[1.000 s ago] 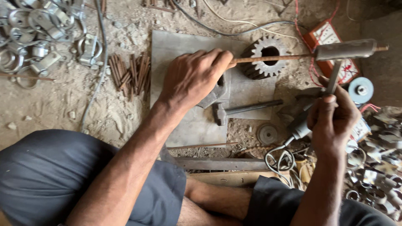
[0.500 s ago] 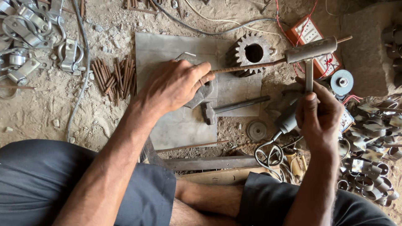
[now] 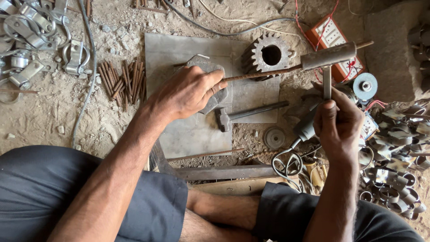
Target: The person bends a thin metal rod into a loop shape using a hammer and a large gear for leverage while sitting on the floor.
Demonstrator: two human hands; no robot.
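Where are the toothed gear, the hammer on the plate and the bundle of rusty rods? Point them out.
toothed gear (image 3: 267,54): head view, on its toothed rim left of the bore.
hammer (image 3: 253,110): head view, midway along its handle.
bundle of rusty rods (image 3: 121,80): head view, middle of the pile.

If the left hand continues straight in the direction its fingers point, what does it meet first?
Likely the gear. The left hand points right and slightly up along the rod it holds, which passes just by the gear; depth is unclear.
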